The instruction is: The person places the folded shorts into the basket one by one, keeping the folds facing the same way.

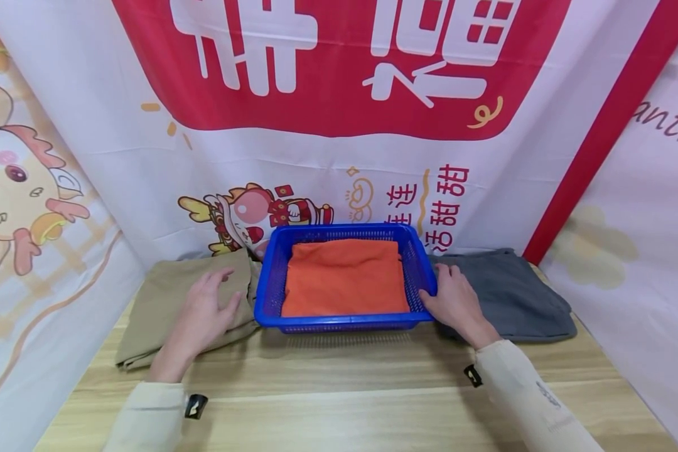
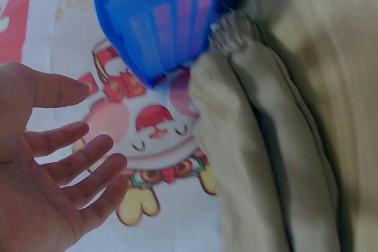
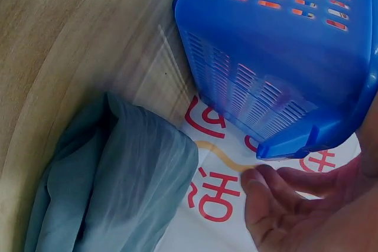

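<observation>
A blue plastic basket [image 1: 347, 320] with slotted sides is in the middle of the head view, a folded orange cloth [image 1: 344, 279] lying flat inside it. My right hand [image 1: 454, 301] holds the basket's right rim, thumb over the edge and fingers along the outside; the right wrist view shows these fingers [image 3: 260, 190] beside the rim. On the other side, my left hand [image 1: 206, 314] hovers over a folded khaki cloth [image 1: 164, 295], holding nothing. Its fingers [image 2: 97, 163] are spread and apart from the basket in the left wrist view.
A folded dark grey cloth [image 1: 514, 298] lies right of the basket, partly behind my right hand. Everything stands on a light wood-grain table [image 1: 339, 402]. A printed white and red curtain [image 1: 328, 150] hangs behind, with fabric walls on both sides.
</observation>
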Motion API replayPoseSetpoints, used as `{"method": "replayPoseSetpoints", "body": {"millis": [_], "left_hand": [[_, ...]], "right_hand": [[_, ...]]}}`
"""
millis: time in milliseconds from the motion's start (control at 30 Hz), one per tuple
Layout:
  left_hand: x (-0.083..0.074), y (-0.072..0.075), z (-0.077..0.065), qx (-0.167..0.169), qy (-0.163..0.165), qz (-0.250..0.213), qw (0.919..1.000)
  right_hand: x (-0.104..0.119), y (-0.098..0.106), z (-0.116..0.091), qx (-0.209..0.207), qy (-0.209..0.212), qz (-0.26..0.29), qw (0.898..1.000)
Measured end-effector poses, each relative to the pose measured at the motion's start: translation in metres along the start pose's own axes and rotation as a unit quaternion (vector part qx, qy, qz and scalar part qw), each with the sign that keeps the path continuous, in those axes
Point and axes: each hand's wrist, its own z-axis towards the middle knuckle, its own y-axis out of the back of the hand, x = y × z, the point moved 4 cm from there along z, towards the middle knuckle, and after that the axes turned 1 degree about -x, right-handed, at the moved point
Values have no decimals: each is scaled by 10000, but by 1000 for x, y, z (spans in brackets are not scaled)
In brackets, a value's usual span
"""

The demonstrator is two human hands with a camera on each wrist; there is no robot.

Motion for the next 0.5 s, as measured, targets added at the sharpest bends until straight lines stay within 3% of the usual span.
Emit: {"method": "replayPoseSetpoints", "body": {"millis": [200, 500], "left_hand": [[31, 3, -6, 303, 418, 3, 9987], [79, 13, -10, 526, 826, 214, 9950]], "right_hand": [[-2, -4, 2, 621, -448, -28, 9971], [-5, -9, 3, 914, -667, 69, 9936]]}}
